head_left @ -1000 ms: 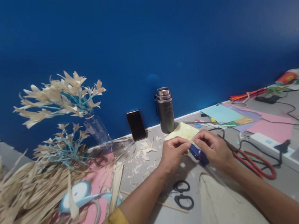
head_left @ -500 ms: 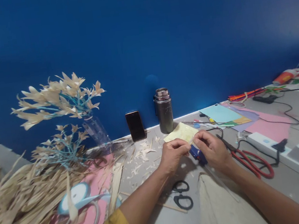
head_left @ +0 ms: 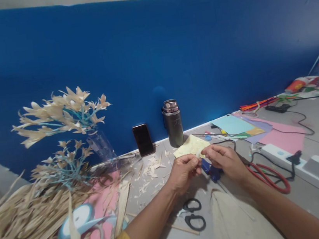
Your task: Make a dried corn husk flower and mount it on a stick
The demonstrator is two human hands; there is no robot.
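Note:
My left hand (head_left: 184, 171) is closed in a pinch, its fingertips on a small pale piece (head_left: 198, 154) too small to name. Just to its right, my right hand (head_left: 225, 161) has thumb and fingers pressed together at the same piece; its fingers partly hide what they touch. Below the fingertips lies a dark blue glue gun (head_left: 212, 171), with a clear glue stick (head_left: 237, 199) trailing toward me. A creased pale yellow paper (head_left: 188, 146) rests behind the hands. Nearer me are black-handled scissors (head_left: 196, 222).
Behind stand a dark flask (head_left: 174, 127) and a phone (head_left: 143, 140). On the left are husk flowers in a clear bottle (head_left: 102, 146) and piled dry husks (head_left: 12, 229). Red-handled scissors (head_left: 268, 177), a power strip (head_left: 316, 175) and coloured papers (head_left: 230, 124) lie right.
My fingertips have drawn slightly apart, and my left fingers have curled in more. The view has tilted up a little. The things on the table stay put.

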